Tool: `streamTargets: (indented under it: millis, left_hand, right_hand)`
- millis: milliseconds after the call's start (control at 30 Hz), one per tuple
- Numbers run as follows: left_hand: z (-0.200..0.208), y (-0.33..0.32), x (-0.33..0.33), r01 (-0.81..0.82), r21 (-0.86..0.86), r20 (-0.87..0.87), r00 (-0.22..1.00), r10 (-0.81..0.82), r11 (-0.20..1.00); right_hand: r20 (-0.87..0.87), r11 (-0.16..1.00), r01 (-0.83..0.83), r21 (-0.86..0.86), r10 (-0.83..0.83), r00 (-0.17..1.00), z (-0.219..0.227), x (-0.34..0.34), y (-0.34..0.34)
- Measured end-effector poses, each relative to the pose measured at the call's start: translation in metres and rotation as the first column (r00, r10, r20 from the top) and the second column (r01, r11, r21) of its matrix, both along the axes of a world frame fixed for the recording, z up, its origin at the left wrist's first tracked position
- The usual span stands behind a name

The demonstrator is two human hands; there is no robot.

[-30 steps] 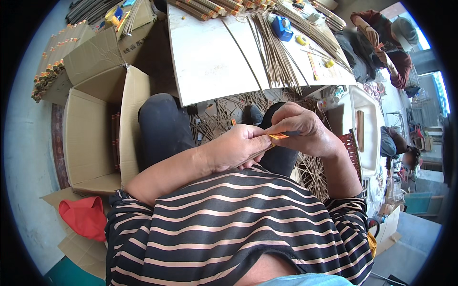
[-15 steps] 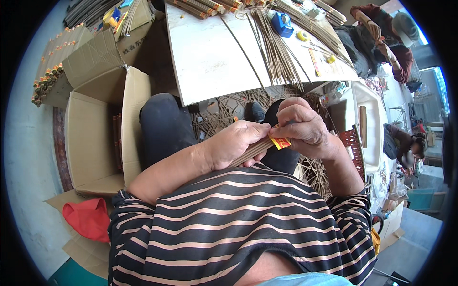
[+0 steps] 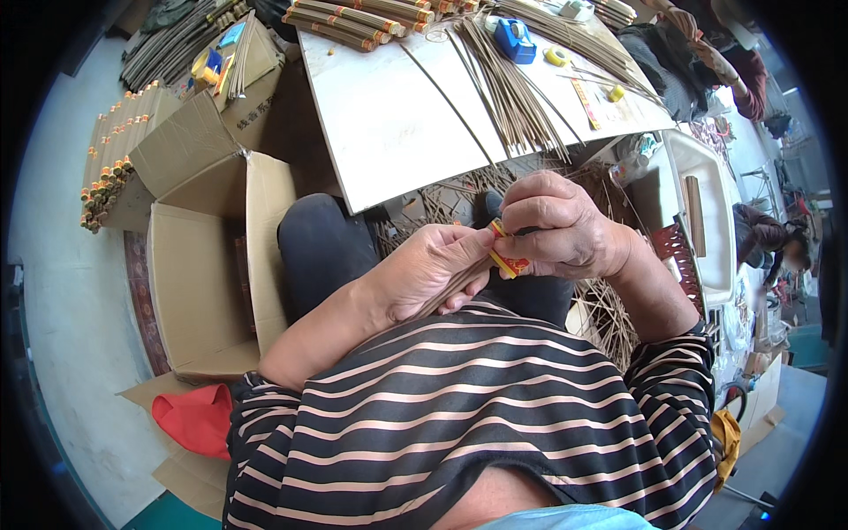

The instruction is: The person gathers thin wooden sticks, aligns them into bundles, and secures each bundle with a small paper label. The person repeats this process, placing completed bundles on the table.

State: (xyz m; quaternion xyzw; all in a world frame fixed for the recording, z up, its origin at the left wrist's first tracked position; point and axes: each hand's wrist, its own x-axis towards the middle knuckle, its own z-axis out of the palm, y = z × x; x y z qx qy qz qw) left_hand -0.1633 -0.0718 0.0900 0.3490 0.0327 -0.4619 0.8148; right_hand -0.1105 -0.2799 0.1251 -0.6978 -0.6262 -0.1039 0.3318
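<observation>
My left hand (image 3: 435,265) is closed around a bundle of thin brown incense sticks (image 3: 456,284), held slantwise over my lap. A red and yellow paper label (image 3: 510,256) lies across the bundle's upper end. My right hand (image 3: 558,228) pinches that label with thumb and fingers, close against the left thumb. Its curled fingers hide the far tip of the bundle.
Ahead stands a white table (image 3: 371,115) with loose sticks (image 3: 505,88), a blue tape dispenser (image 3: 515,41) and labelled bundles (image 3: 340,22). An open cardboard box (image 3: 208,291) is at my left, with a red cloth (image 3: 193,420) beside it. Another person (image 3: 738,75) works at the far right.
The view has shifted, so the table and box sit lower and further right. My right fingers have moved on the label, which now wraps more closely around the bundle.
</observation>
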Motion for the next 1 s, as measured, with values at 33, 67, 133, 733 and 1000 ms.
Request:
streamTargets:
  millis: [33, 67, 133, 733, 1000]
  left_hand:
    - [0.000, 0.001, 0.000, -0.022, 0.021, 0.014, 1.000, 0.021, 1.000]
    - [0.002, 0.002, 0.000, -0.045, 0.045, 0.056, 0.998, 0.042, 0.998]
    - [0.006, 0.003, -0.001, -0.095, 0.090, 0.140, 0.987, 0.082, 0.991]
    - [0.015, 0.006, -0.002, -0.166, 0.174, 0.282, 0.953, 0.112, 0.971]
    - [0.004, 0.008, 0.004, -0.088, 0.011, 0.163, 0.983, 0.085, 0.996]
  right_hand:
    - [0.013, 0.999, 0.049, 0.006, -0.049, 0.999, 0.000, -0.004, 0.000]
    - [0.026, 0.996, 0.088, 0.012, -0.088, 0.996, 0.000, -0.007, 0.001]
    - [-0.113, 0.990, 0.107, 0.087, -0.097, 0.989, 0.000, -0.011, -0.007]
    - [-0.953, 0.882, 0.459, 0.105, -0.042, 0.299, -0.049, -0.044, 0.027]
    - [-0.879, 0.887, 0.420, 0.192, -0.034, 0.475, -0.056, -0.034, 0.026]
